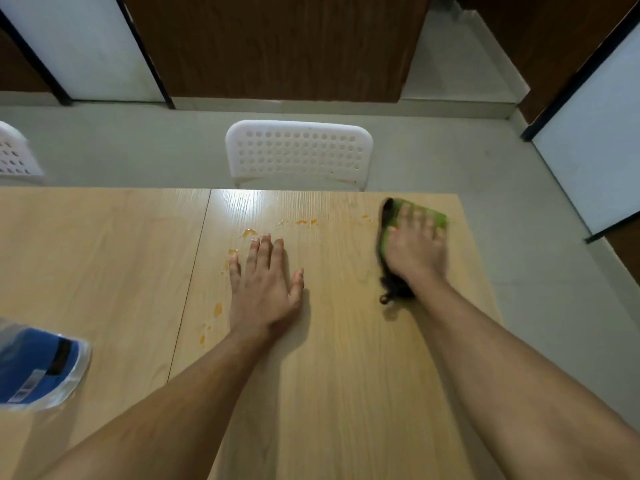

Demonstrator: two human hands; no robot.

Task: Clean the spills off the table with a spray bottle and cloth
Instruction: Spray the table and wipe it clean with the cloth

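A light wooden table (104,258) carries orange spills (249,233) in a scattered line from its far middle down toward the seam. My left hand (265,285) lies flat on the tabletop with fingers spread, just right of the spills. My right hand (417,247) presses flat, fingers straight, on a green cloth with a dark edge (388,223) near the table's far right corner. The cloth and hand look motion-blurred. At the left edge stands the spray bottle with a blue label (38,368), only partly in view and apart from both hands.
A white perforated chair (298,152) is pushed against the table's far edge, and part of a second one (14,154) shows at far left. Grey floor lies beyond the table's right edge. Dark wooden panels and white boards stand along the back.
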